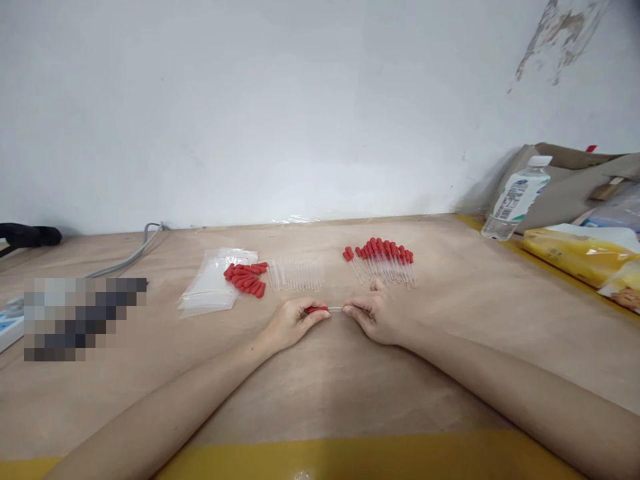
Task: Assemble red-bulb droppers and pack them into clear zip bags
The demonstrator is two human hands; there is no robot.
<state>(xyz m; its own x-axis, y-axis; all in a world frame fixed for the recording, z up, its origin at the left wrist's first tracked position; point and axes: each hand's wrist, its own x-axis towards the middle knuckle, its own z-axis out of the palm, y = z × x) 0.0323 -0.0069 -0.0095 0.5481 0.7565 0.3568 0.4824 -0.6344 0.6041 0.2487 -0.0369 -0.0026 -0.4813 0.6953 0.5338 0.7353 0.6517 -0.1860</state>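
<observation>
My left hand pinches a red rubber bulb above the wooden table. My right hand pinches the clear glass tube that meets that bulb. Both hands are closed and rest on the table, a few centimetres apart. Behind the left hand lie a heap of loose red bulbs and a row of bare clear tubes. Behind the right hand lies a pile of droppers with red bulbs fitted.
A stack of small clear plastic bags lies left of the loose bulbs. A grey cable runs at the back left. At the right stand a water bottle, a tan bag and a yellow packet. A white wall closes the back.
</observation>
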